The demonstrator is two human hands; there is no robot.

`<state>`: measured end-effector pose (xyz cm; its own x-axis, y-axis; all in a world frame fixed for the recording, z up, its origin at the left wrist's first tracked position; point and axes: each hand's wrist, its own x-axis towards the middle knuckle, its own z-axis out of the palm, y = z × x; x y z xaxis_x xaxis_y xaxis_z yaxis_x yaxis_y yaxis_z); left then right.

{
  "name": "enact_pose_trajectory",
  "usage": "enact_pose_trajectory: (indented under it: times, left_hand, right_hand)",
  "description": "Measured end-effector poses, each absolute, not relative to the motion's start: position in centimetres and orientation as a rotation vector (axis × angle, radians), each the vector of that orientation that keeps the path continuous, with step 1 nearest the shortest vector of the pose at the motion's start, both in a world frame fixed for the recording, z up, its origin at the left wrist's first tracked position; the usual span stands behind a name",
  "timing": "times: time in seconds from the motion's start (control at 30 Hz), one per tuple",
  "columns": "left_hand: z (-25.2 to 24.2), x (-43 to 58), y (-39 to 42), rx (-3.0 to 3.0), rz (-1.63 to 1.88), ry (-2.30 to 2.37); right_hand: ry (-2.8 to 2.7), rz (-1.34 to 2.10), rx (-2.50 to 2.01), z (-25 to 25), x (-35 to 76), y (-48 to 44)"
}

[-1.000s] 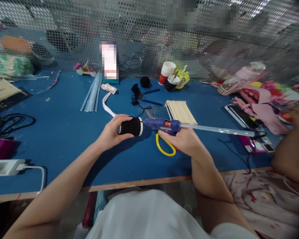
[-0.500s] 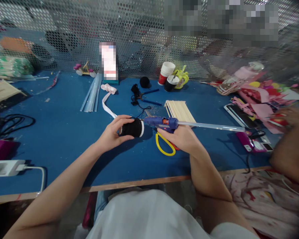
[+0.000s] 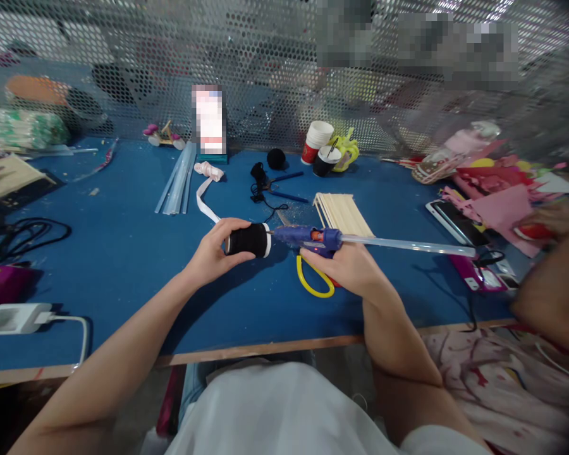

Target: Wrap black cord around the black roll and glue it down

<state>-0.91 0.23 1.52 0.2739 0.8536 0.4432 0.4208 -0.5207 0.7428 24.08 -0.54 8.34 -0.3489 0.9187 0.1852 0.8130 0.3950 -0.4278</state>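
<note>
My left hand (image 3: 212,253) is closed around a small roll wrapped in black thread (image 3: 249,240), held on its side above the blue table (image 3: 123,253). In my right hand (image 3: 348,265) I grip a blue glue gun (image 3: 308,239). Its nozzle points left and touches the white end of the roll. A long clear glue stick (image 3: 408,245) juts out of the gun's back to the right. Yellow-handled scissors (image 3: 313,285) lie on the table under my right hand.
A stack of wooden sticks (image 3: 344,213) lies behind the gun, with black thread and pliers (image 3: 270,183), paper cups (image 3: 320,142), clear glue sticks (image 3: 177,180) and a white ribbon (image 3: 203,189) farther back. Another person's arm (image 3: 550,284) and pink craft scraps (image 3: 497,189) fill the right. Cables (image 3: 19,234) and a white adapter (image 3: 14,317) lie left.
Both hands shifted slightly with the roll and glue gun; the nozzle stays at the roll's end. The person at right moved a hand over the pink scraps.
</note>
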Motion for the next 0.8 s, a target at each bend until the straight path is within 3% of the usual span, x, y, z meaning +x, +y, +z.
enact_pose_trajectory:
  times: [0.8]
  left_hand:
    - [2.03,-0.95,-0.08,1.645,1.036,1.384]
  right_hand:
    - [-2.296,0.517,-1.376,7.93,24.45,-0.65]
